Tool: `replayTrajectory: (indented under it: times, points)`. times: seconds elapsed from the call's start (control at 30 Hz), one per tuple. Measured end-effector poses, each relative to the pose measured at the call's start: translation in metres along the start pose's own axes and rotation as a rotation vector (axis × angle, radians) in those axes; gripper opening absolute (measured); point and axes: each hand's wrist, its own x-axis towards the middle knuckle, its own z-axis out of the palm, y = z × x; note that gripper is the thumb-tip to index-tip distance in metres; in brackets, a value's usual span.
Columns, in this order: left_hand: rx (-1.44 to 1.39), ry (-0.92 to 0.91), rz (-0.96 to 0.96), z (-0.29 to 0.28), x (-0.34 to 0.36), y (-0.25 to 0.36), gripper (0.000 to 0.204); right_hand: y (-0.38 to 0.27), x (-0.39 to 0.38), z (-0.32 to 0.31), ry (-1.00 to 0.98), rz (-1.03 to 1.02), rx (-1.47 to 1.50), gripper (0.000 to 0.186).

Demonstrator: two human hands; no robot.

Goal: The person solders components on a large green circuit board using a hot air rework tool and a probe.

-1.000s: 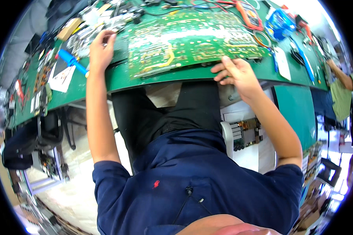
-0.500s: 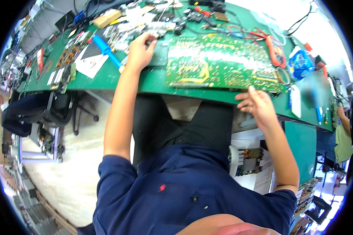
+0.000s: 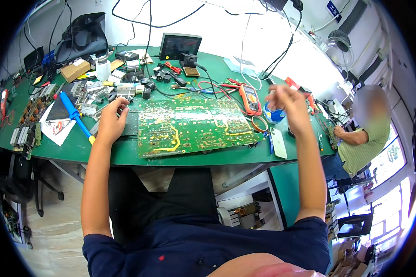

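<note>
A large green circuit board (image 3: 194, 124) lies solder side up near the front edge of the green bench. By its left edge is my left hand (image 3: 113, 121), with bent fingers, the thumb apart and nothing visible in the grasp. My right hand (image 3: 289, 108) is raised beyond the board's right end, fingers loosely spread, in front of a blue packet (image 3: 273, 115) that it partly hides. Left of my left hand lies a blue solder sucker (image 3: 73, 112). A red multimeter (image 3: 250, 99) sits behind the board, near a ring-shaped roll (image 3: 260, 123) and a pale phone (image 3: 277, 143).
Loose metal and black components (image 3: 125, 87) crowd the bench behind my left hand. A small dark monitor (image 3: 180, 46) stands at the back, with cables running across. More boards (image 3: 37, 113) lie far left. Another person (image 3: 365, 138) sits at the right.
My right hand has lifted from the board's front right edge to above the blue packet. The view has tilted up toward the back wall. My left hand stays beside the board.
</note>
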Motion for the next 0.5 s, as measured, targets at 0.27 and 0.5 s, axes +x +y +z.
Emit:
replayTrajectory:
  times: [0.27, 0.5]
  points:
    - [-0.020, -0.025, 0.006, -0.008, -0.003, 0.010, 0.015, 0.023, 0.227, -0.162, 0.603, -0.020, -0.281, 0.043]
    - [0.019, -0.045, 0.021, -0.012, 0.001, 0.021, 0.011, 0.014, 0.357, -0.235, 0.802, 0.095, -0.470, 0.058]
